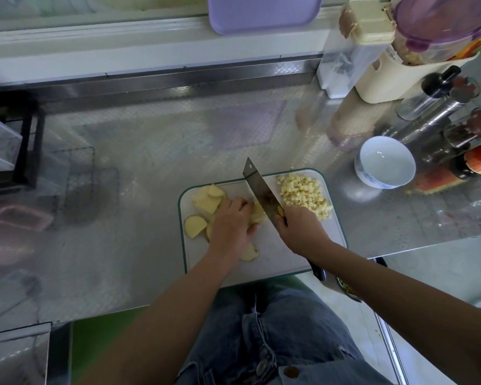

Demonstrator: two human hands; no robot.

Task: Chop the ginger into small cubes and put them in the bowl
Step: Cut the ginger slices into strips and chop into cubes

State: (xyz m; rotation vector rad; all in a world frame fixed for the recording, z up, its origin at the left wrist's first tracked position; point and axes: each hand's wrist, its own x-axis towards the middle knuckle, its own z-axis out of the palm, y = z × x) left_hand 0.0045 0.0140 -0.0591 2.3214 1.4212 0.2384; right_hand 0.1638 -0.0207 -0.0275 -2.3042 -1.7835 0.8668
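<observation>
While the steel counter (pixel 150 176) spreads wide under everything, the white cutting board (pixel 272 245) sits at its near edge, square in front of the person, so both arms work without reaching. Off the board's 2 o'clock corner waits the white bowl (pixel 372 182), apart from the board and showing only bare glaze inside; no cubes have gone in yet, by the look of it.

Now the cleaver (pixel 257 184): it runs from 5 o'clock up to 11 across the board's middle, a steel wall between uncut and cut. The right hand (pixel 300 226) wraps it where blade meets handle, fingers curled round. That looks choked up for control, and the handle's butt pokes out under the forearm.

At the blade's 9 o'clock, the left hand (pixel 231 226) has its fingers bunched together, pressing down a ginger piece (pixel 257 213), probably to steady it.

Ginger slices (pixel 206 202) fan out at the board's 10 o'clock, several tucked beneath the palm, so their count is anyone's guess. Ginger cubes (pixel 303 191) heap at 1 o'clock, clear of the blade. Whether the edge meets the board, I cannot tell.
</observation>
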